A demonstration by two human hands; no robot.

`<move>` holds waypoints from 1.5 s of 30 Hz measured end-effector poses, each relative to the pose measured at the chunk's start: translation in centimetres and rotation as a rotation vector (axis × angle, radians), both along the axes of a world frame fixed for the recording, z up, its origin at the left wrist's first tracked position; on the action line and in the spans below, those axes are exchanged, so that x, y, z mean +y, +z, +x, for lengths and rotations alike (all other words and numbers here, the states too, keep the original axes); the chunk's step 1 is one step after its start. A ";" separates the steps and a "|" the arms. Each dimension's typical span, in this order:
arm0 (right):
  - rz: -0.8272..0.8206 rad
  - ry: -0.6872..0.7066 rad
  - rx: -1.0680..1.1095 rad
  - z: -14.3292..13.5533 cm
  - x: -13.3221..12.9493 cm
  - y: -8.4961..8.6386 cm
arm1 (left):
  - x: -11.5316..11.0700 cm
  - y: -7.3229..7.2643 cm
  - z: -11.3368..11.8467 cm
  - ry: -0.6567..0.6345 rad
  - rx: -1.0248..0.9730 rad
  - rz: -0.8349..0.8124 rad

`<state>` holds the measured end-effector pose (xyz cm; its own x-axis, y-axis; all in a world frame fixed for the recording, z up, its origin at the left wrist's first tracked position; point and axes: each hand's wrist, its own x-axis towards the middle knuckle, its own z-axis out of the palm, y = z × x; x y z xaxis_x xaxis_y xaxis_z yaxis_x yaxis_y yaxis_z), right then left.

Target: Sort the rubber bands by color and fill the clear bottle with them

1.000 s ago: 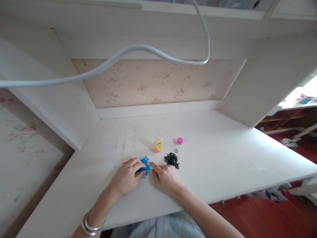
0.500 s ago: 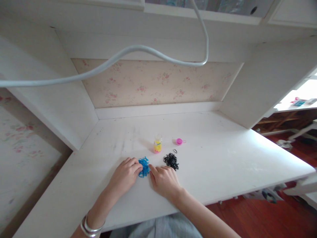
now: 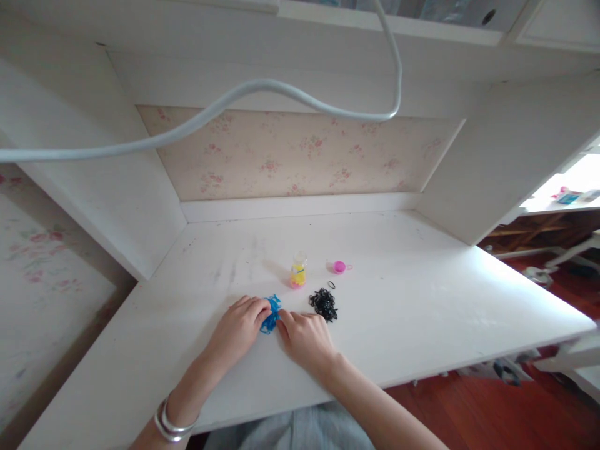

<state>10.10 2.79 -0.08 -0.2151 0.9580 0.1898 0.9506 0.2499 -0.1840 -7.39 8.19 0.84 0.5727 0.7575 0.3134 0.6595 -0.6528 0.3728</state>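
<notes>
A small heap of blue rubber bands (image 3: 270, 320) lies on the white desktop between my two hands. My left hand (image 3: 241, 322), a silver bangle on its wrist, has curled fingers closed on the left side of the heap. From the right, my right hand (image 3: 307, 340) pinches the heap's edge with fingers drawn together; its fingertips are partly hidden. Just beyond the right hand is a pile of black rubber bands (image 3: 323, 304), with one loose black band (image 3: 331, 285) behind it.
Behind the blue heap stands a small clear jar (image 3: 298, 272) with yellow and pink contents. A pink lid (image 3: 339, 267) with a loop lies to its right. A white cable (image 3: 281, 90) hangs across the view above the white desk (image 3: 422, 300).
My right hand has shifted slightly left, up against the blue rubber bands. The blue heap looks narrower between my hands. The jar, lid and black bands have stayed put.
</notes>
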 end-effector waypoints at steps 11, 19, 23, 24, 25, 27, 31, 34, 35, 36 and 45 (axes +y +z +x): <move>-0.031 -0.027 0.049 0.7 -0.2 0.0 | 0.1 -0.3 -0.6 -0.044 0.034 0.048; -0.016 -0.076 0.573 3.9 -0.1 3.7 | -0.1 -0.6 -0.8 -0.015 0.052 0.038; 0.001 -0.082 0.704 6.8 2.8 6.6 | 0.1 -1.0 -0.7 0.040 0.030 0.073; -0.013 -0.073 0.719 7.4 3.7 7.1 | 0.1 -1.0 -0.7 0.044 0.033 0.076; -0.028 -0.063 0.730 7.8 4.5 7.5 | 0.1 -1.0 -0.7 0.044 0.036 0.079; -0.072 -0.041 0.740 8.4 5.8 8.1 | 0.1 -1.1 -0.7 0.038 0.038 0.085; -0.183 -0.027 0.709 8.4 7.6 8.8 | 0.1 -1.2 -0.9 0.016 0.032 0.077; -0.207 -0.015 0.617 8.1 8.5 9.4 | 0.2 -1.3 -1.0 0.002 0.048 0.044; -0.210 -0.008 0.574 7.9 8.7 9.6 | 0.2 -1.2 -1.1 0.001 0.052 0.034; -0.214 -0.003 0.531 7.8 9.0 9.9 | 0.1 -1.2 -1.1 0.000 0.055 0.027; -0.258 -0.068 0.327 6.8 10.4 12.0 | -0.1 -0.9 -1.2 -0.018 0.015 0.020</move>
<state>16.86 13.22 11.89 -0.1183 0.9929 -0.0100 0.8443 0.0953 -0.5273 -8.60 8.09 -0.06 0.5906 0.7409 0.3198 0.6530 -0.6716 0.3501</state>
